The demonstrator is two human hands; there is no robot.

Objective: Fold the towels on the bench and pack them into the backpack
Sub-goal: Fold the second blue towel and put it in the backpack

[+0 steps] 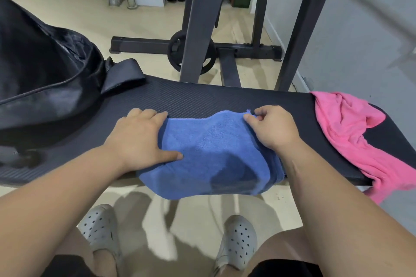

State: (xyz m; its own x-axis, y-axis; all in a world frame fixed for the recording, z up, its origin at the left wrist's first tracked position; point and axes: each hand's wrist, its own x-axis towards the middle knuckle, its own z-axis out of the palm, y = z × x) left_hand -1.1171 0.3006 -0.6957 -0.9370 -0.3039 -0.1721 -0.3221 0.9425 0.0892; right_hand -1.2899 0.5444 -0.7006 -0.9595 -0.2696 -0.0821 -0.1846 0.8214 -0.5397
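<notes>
A blue towel [211, 155] lies folded in layers on the black padded bench [202, 99], its near edge hanging over the front. My left hand [139, 137] rests on the towel's left edge with the thumb pressing on top. My right hand [272, 128] pinches the towel's far right corner between thumb and fingers. A crumpled pink towel [351, 132] lies on the bench's right end and droops over the front. The black backpack [42, 78] sits on the bench's left end, its strap [123, 74] trailing toward the middle.
Behind the bench stand a dark metal rack frame [198, 29] and a weight plate [191, 54] on the beige floor. A grey wall [360, 29] rises at the right. My feet in grey perforated clogs [238, 240] stand below the bench's front edge.
</notes>
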